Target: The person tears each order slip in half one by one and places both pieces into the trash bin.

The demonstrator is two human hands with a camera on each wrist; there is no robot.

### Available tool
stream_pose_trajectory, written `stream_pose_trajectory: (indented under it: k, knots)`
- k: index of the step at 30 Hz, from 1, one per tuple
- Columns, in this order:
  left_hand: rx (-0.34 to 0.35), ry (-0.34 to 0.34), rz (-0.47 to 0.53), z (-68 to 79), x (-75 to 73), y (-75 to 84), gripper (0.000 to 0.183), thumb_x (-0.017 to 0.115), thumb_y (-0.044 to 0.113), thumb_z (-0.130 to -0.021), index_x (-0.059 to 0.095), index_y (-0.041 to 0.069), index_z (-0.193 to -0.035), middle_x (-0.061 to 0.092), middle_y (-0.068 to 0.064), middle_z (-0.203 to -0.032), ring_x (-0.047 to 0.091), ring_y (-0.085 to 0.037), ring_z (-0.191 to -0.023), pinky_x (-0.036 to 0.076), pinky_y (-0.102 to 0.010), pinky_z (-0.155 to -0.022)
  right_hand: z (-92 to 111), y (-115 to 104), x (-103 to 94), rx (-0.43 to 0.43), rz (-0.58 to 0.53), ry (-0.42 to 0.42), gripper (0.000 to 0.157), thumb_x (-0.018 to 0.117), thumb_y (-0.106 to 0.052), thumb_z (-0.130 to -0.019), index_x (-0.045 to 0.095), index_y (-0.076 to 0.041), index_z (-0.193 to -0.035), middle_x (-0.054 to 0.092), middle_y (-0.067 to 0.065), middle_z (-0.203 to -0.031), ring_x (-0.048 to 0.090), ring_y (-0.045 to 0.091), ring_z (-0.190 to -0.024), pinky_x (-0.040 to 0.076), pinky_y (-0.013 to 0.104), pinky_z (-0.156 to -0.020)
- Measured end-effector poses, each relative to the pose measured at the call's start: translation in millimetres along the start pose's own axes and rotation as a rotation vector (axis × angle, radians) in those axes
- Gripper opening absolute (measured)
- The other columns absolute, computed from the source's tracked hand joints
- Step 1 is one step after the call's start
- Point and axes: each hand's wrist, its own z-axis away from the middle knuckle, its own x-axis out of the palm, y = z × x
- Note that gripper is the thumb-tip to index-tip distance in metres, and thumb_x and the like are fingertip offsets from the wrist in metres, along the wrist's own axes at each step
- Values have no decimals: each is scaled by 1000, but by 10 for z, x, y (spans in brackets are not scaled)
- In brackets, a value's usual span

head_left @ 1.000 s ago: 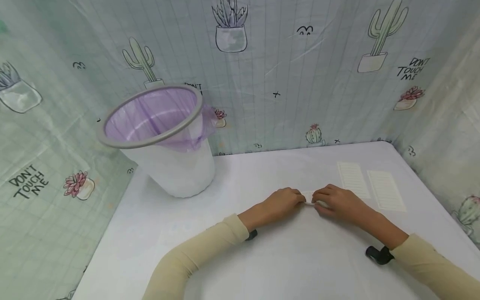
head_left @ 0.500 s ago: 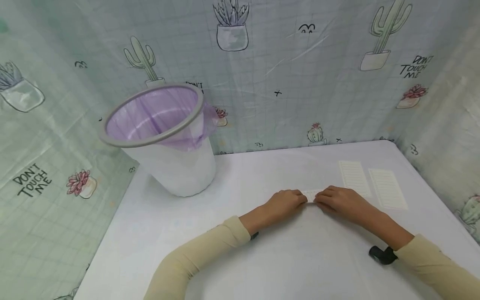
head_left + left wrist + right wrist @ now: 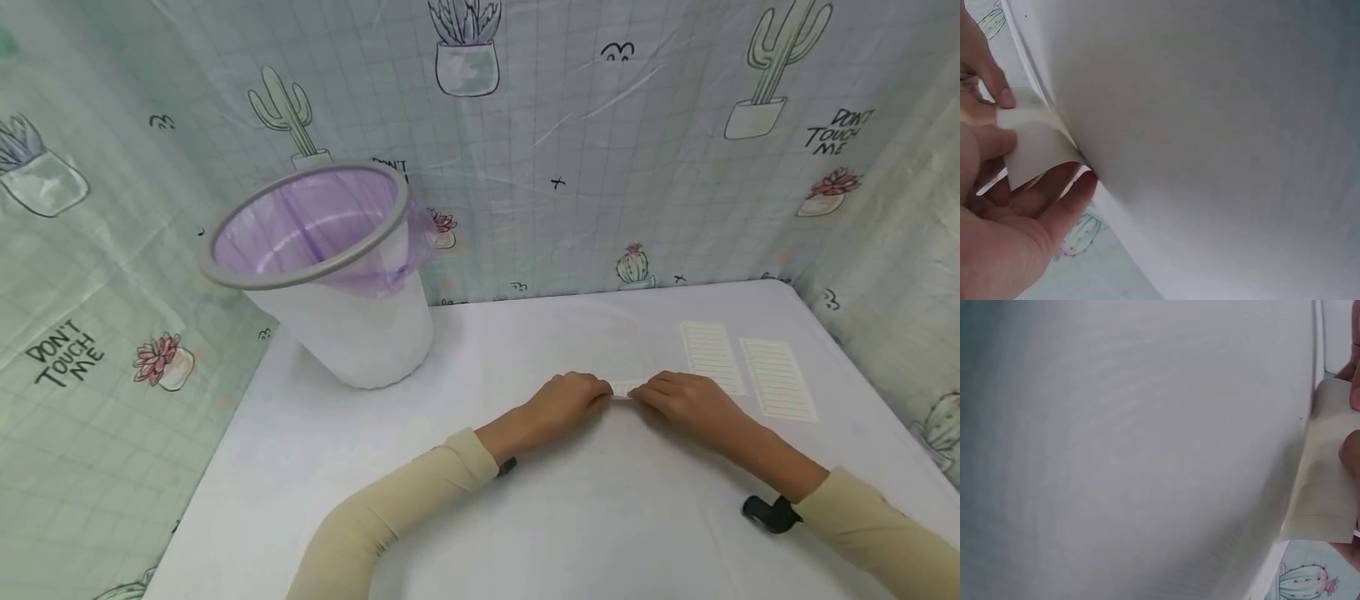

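A small sheet of paper (image 3: 622, 389) spans the gap between both hands, close over the white table. Its near edge curls up and over, as the left wrist view shows on the paper's pale underside (image 3: 1041, 147). My left hand (image 3: 568, 405) pinches one end, thumb on the near face and fingers behind. At the other end my right hand (image 3: 690, 407) grips it with thumb and fingers. In the right wrist view the bent paper (image 3: 1322, 494) stands at the right edge, fingers partly cut off. Most of its printed face is hidden.
Two lined paper sheets, one (image 3: 712, 357) behind my right hand and another (image 3: 780, 379) to its right, lie flat on the table (image 3: 600, 517). A white waste bin (image 3: 367, 342) with a purple liner (image 3: 300, 225) stands back left. A cactus-patterned curtain (image 3: 510, 142) hangs behind.
My right fingers, raised and spread at first, have closed down on the paper's end. Both hands stay in nearly the same place, and the strip between them shows at a slightly different tilt.
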Motion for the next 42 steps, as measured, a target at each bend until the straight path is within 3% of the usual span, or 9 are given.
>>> stream_pose_trajectory:
  k: [6, 12, 20, 27, 30, 33, 34, 37, 42]
  knots:
    - [10, 58, 122, 7, -56, -57, 19, 59, 14, -105, 74, 12, -116, 74, 5, -105, 63, 1, -92, 47, -10, -83, -44, 10, -39, 21, -27, 29, 53, 32, -30, -113, 76, -5, -101, 76, 3, -86, 72, 19, -76, 59, 35, -61]
    - [30, 88, 191, 56, -118, -76, 19, 59, 16, -105, 75, 10, -114, 75, 2, -105, 64, 0, -93, 47, -9, -83, -81, -25, -77, 77, -125, 15, 52, 36, -35, -111, 76, -4, -104, 76, 2, -88, 73, 14, -76, 59, 29, -61]
    - [-22, 121, 214, 110, -295, -52, 22, 60, 19, -105, 75, 7, -116, 75, 1, -114, 67, -6, -111, 49, -16, -95, -268, -103, -170, 236, -182, 11, 62, 33, -50, -107, 78, -8, -103, 77, 0, -92, 74, 14, -80, 59, 29, -64]
    - [3, 203, 257, 146, -351, -72, 21, 63, 17, -103, 76, 7, -115, 75, -1, -115, 67, -8, -113, 49, -18, -96, -346, -122, -207, 293, -250, 33, 58, 40, -51, -105, 79, -8, -101, 78, 1, -94, 76, 17, -83, 59, 26, -70]
    - [54, 224, 302, 147, -357, -62, 20, 65, 16, -102, 75, 6, -115, 76, -2, -113, 69, -8, -109, 50, -17, -94, -381, -124, -232, 309, -285, 32, 43, 52, -44, -104, 78, -9, -101, 78, -1, -94, 75, 15, -83, 57, 21, -72]
    - [103, 248, 331, 143, -341, -43, 19, 67, 14, -100, 76, 4, -113, 77, -3, -108, 71, -9, -103, 51, -15, -90, -407, -138, -251, 326, -312, 26, 14, 72, -23, -96, 77, -11, -101, 78, -3, -94, 75, 13, -83, 56, 17, -72]
    - [114, 261, 334, 143, -334, -36, 18, 68, 13, -99, 76, 2, -111, 77, -4, -106, 72, -10, -101, 52, -15, -89, -414, -146, -255, 333, -317, 23, 10, 77, -15, -92, 77, -12, -101, 78, -3, -94, 75, 13, -83, 56, 17, -72]
    - [121, 308, 322, 145, -309, -22, 16, 69, 12, -99, 77, 2, -107, 78, -4, -104, 73, -11, -100, 52, -15, -89, -428, -174, -263, 360, -320, 18, 25, 83, 1, -79, 78, -12, -100, 78, -4, -93, 75, 13, -83, 58, 23, -70]
    - [112, 357, 326, 154, -293, 4, 16, 68, 14, -99, 77, 2, -106, 78, -4, -103, 72, -12, -102, 52, -17, -90, -443, -214, -273, 404, -321, 11, 28, 84, 4, -76, 78, -12, -98, 78, -3, -93, 75, 13, -83, 60, 33, -66]
